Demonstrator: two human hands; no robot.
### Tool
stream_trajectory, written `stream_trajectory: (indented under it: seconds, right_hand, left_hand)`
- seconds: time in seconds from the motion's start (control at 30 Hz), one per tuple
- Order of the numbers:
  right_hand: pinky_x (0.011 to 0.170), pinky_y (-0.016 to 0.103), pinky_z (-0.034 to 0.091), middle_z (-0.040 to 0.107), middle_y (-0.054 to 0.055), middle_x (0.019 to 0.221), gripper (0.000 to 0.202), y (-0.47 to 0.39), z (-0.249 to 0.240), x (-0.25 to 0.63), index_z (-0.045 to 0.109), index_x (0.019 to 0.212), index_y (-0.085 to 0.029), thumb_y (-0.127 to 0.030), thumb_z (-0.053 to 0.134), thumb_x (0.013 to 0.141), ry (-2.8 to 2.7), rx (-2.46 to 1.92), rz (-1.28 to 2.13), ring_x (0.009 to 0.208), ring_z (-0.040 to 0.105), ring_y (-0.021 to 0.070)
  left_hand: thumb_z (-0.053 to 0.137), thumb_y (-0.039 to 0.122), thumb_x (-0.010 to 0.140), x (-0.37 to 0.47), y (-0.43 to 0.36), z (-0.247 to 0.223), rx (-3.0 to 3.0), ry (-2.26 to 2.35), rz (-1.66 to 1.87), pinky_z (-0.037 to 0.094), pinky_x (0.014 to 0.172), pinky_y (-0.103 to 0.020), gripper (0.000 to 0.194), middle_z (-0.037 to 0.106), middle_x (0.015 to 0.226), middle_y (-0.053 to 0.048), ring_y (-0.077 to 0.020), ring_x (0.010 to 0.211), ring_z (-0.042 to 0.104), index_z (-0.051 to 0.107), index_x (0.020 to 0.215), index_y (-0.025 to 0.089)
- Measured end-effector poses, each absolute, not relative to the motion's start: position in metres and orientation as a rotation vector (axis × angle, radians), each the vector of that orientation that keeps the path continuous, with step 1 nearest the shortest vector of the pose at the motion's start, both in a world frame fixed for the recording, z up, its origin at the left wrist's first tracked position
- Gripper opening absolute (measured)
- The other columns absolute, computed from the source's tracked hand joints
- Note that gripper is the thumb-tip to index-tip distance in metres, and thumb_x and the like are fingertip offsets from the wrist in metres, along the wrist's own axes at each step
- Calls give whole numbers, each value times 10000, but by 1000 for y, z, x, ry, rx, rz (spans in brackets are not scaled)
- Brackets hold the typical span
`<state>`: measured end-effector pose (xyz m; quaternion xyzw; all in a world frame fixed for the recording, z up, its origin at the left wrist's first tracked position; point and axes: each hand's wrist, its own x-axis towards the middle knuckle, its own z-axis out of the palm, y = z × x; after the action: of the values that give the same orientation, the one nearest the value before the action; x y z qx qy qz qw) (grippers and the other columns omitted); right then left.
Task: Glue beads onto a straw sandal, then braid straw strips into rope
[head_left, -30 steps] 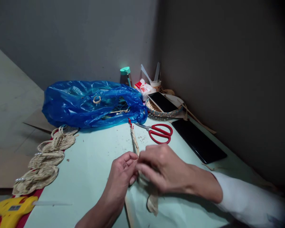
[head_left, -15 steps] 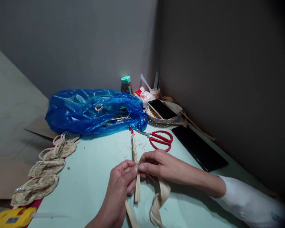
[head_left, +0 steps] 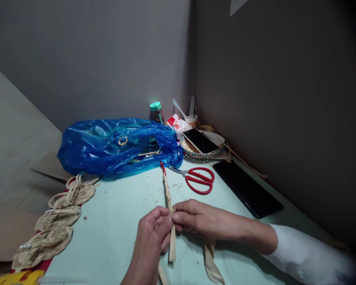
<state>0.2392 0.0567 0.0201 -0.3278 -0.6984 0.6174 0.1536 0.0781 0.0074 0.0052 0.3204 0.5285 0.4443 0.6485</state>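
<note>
A pale braided fibre strip (head_left: pixel 167 194) runs toward me from a red tie (head_left: pixel 163 168) at its far end. My left hand (head_left: pixel 154 233) pinches the near end of the braid from the left. From the right, the closed fingers of my right hand (head_left: pixel 192 215) grip the same spot, fingertips touching those of my left hand. Loose strands (head_left: pixel 172 247) hang below the fingers. A wide twisted strand (head_left: pixel 211 261) trails beneath my right hand, and another emerges under my left hand.
Red-handled scissors (head_left: pixel 200 180) lie beyond my hands, near a black tablet (head_left: pixel 249 190). Farther back are a blue plastic bag (head_left: pixel 91 146), a phone (head_left: pixel 200 141) on a woven basket (head_left: pixel 192 152), and a green-capped bottle (head_left: pixel 156 112). Braided pieces (head_left: pixel 57 217) and a yellow glue gun (head_left: pixel 20 278) line the left edge.
The view has shifted, so the objects on the table appear lower. The wide strand under my right hand has swung right. Both hands keep hold of the braid.
</note>
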Motion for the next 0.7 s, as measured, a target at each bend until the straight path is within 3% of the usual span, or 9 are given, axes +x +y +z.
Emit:
stream_trajectory:
  seconds: [0.1,0.23,0.43,0.57,0.7]
  right_hand:
    - [517,193,293,425,-33,594,364,59,15,239,519,672,-141,-386,441,930,-2047,-944,1627,553,369,73]
    - [522,198,295,463,-25,575,359,59,10,239,552,654,-138,-360,453,919,-2059,-988,1500,544,394,78]
    - [509,200,301,520,-14,570,377,56,11,237,556,641,-138,-364,448,923,-2033,-1026,1432,521,432,80]
    - [480,203,268,486,-26,548,353,54,14,237,578,661,-137,-333,443,922,-2070,-1040,1337,508,398,78]
    - [484,203,281,510,-25,537,302,50,18,234,567,648,-142,-269,455,897,-2050,-1111,1241,494,411,78]
  left_hand:
    - [702,335,745,80,5,7,786,1217,1003,207,415,-153,252,584,618,20,-18,421,320,538,807,153]
    - [689,300,763,82,-1,9,840,1202,997,379,543,-153,233,643,770,-25,-75,614,522,580,914,160]
    - [636,355,793,84,-2,11,1012,1360,956,243,407,-165,249,598,655,33,-34,404,301,555,950,180]
    - [603,401,816,75,3,11,1201,1501,930,219,406,-187,256,581,560,46,-75,405,340,521,967,210]
    - [531,420,866,69,6,15,1386,1542,842,257,445,-205,256,578,528,13,-96,448,380,526,741,196]
